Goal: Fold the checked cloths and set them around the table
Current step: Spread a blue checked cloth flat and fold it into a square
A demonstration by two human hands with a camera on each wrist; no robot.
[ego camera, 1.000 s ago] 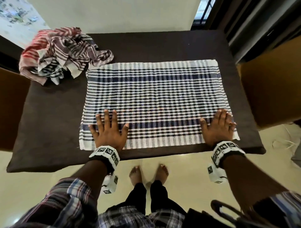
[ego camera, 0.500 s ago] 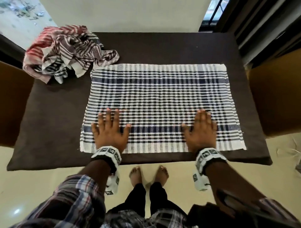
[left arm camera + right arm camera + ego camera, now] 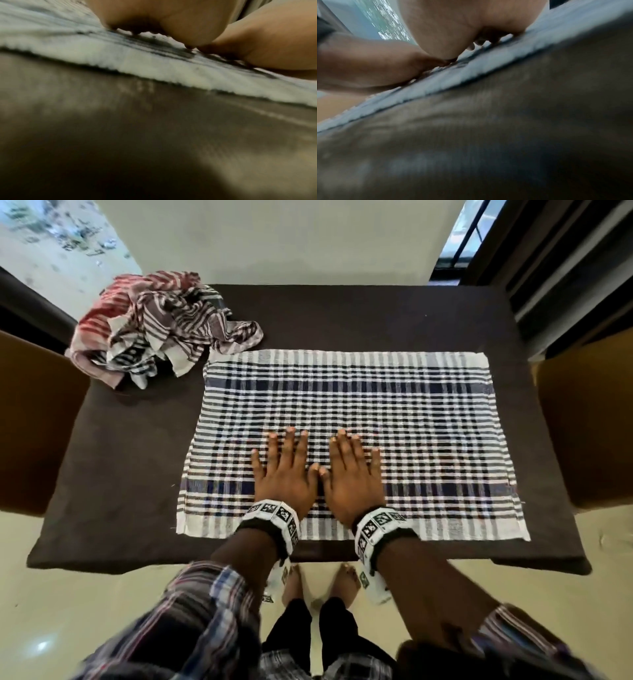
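**Hands flat at mid-cloth, near edge**

We had the left hand (image 3: 285, 474) and right hand (image 3: 352, 475) pressed flat, fingers straight, thumbs nearly touching, on the blue checked cloth (image 3: 411, 419). Its long axis ran left-right across the tabletop (image 3: 113, 474). The crumpled cloth pile (image 3: 154, 326) sat far-left, touching its corner.

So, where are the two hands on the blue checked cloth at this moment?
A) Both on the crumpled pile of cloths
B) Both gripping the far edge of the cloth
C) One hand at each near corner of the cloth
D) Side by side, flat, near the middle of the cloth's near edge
D: the head view shows the left hand and right hand lying flat with straight fingers, thumbs almost touching, on the blue checked cloth near the middle of its near edge.
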